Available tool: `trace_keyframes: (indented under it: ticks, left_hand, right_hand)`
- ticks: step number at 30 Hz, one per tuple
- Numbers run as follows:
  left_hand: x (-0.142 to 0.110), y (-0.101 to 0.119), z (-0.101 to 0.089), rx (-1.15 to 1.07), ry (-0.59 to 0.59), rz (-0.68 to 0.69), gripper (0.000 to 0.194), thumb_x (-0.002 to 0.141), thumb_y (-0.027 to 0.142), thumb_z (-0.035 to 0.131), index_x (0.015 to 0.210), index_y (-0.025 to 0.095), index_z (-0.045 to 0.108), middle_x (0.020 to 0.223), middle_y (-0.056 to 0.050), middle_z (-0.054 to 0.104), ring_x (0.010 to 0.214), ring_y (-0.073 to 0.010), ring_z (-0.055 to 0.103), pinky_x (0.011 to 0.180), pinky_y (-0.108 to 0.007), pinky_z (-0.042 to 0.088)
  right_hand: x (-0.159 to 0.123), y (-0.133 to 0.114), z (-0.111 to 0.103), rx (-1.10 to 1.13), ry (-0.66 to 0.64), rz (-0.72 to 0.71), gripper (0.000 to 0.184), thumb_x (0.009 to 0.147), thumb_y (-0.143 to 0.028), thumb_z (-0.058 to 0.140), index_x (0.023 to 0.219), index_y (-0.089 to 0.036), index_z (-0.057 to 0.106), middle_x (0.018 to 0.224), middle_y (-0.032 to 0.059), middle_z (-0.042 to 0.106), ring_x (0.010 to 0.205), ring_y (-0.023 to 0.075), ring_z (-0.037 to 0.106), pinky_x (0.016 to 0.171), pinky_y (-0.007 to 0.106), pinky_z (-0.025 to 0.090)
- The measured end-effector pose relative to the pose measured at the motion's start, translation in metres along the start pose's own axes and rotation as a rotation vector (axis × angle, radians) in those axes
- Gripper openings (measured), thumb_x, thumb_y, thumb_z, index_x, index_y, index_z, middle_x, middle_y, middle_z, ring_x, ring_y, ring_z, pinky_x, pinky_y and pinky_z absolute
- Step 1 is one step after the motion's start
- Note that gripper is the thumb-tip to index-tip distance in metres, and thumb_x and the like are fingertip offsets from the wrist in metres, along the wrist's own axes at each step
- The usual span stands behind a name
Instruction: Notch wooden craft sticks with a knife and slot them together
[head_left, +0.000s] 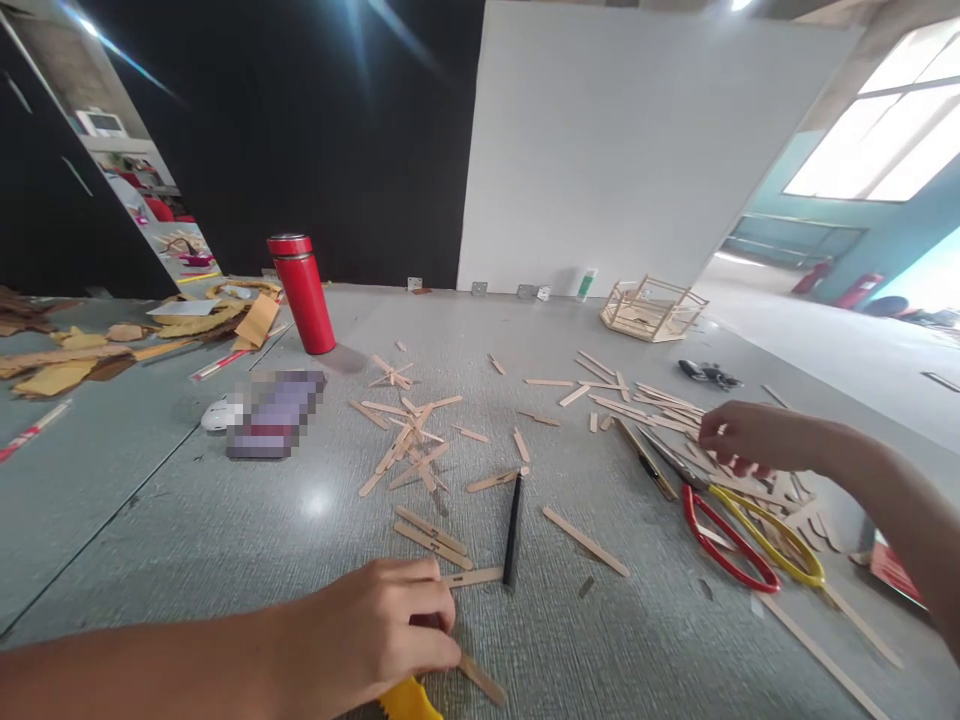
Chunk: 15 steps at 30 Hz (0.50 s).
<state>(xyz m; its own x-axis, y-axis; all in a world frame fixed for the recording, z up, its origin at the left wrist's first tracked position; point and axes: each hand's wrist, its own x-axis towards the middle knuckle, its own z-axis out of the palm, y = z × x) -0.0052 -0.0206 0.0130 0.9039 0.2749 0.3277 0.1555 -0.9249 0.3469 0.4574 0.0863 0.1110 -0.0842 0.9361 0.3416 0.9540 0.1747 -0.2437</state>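
Observation:
My left hand point(379, 630) rests at the near edge of the grey table point(225, 540), fingers curled and pinched on a wooden stick point(480, 678) that lies flat, with a yellow tool point(409, 702) just under the hand. My right hand point(739, 438) reaches over a pile of wooden sticks point(660, 405) at the right, fingers bent down into them; whether it holds one is hidden. Scissors with a red and a yellow handle point(739, 535) lie just below that hand. A black pen point(513, 530) lies between my hands.
More loose sticks point(409, 440) are scattered mid-table. A red flask point(302, 293) stands at the back left beside cardboard scraps point(90, 350). A white mouse point(217, 413) and a blurred object lie left. A stick-built frame point(651, 308) sits at the back right near a white board.

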Motion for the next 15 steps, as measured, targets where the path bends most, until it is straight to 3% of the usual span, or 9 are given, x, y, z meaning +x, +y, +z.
trace_keyframes:
  ticks: [2,5,8,13,15]
  left_hand:
    - [-0.001,0.003,-0.002,-0.014,-0.022,-0.002,0.025,0.092,-0.002,0.051,0.099,0.016,0.066,0.095,-0.004,0.067,0.085,-0.0178,0.059,0.077,-0.028,0.052]
    - [-0.003,0.004,0.000,0.003,-0.036,-0.093,0.025,0.092,-0.003,0.054,0.104,0.017,0.064,0.095,-0.003,0.066,0.087,-0.0181,0.059,0.079,-0.028,0.054]
    - [-0.005,0.003,0.005,0.110,-0.042,-0.205,0.021,0.092,0.000,0.056,0.101,0.018,0.062,0.094,-0.003,0.064,0.085,-0.0188,0.059,0.076,-0.029,0.054]
    - [-0.004,0.002,0.005,0.329,-0.078,-0.225,0.029,0.074,-0.006,0.057,0.095,0.014,0.058,0.096,-0.009,0.063,0.086,-0.0256,0.060,0.080,-0.041,0.057]
    - [-0.003,0.002,0.001,0.332,-0.074,-0.237,0.039,0.065,-0.008,0.056,0.097,0.013,0.057,0.095,-0.009,0.062,0.083,-0.0248,0.059,0.075,-0.038,0.057]
  right_hand:
    - [0.000,-0.008,0.003,-0.071,-0.212,0.060,0.038,0.111,-0.037,0.038,0.117,-0.016,0.070,0.120,0.0097,0.068,0.102,0.0203,0.070,0.087,0.038,0.057]
    - [-0.003,-0.035,0.012,-0.121,-0.366,0.045,0.046,0.107,-0.032,0.041,0.085,-0.009,0.074,0.074,0.0081,0.070,0.067,0.0171,0.068,0.064,0.032,0.048]
    - [-0.012,-0.072,0.021,-0.098,-0.378,-0.089,0.023,0.101,-0.020,0.051,0.092,-0.016,0.073,0.075,0.0069,0.072,0.069,0.0172,0.066,0.066,0.033,0.044]
    - [-0.031,-0.111,0.026,-0.057,-0.325,-0.265,0.025,0.102,-0.021,0.045,0.086,-0.024,0.065,0.070,0.0013,0.068,0.061,0.0168,0.061,0.060,0.030,0.041]
    - [-0.036,-0.117,0.029,-0.039,-0.288,-0.322,0.026,0.104,-0.026,0.043,0.088,-0.024,0.065,0.070,0.0012,0.068,0.061,0.0171,0.062,0.060,0.030,0.041]
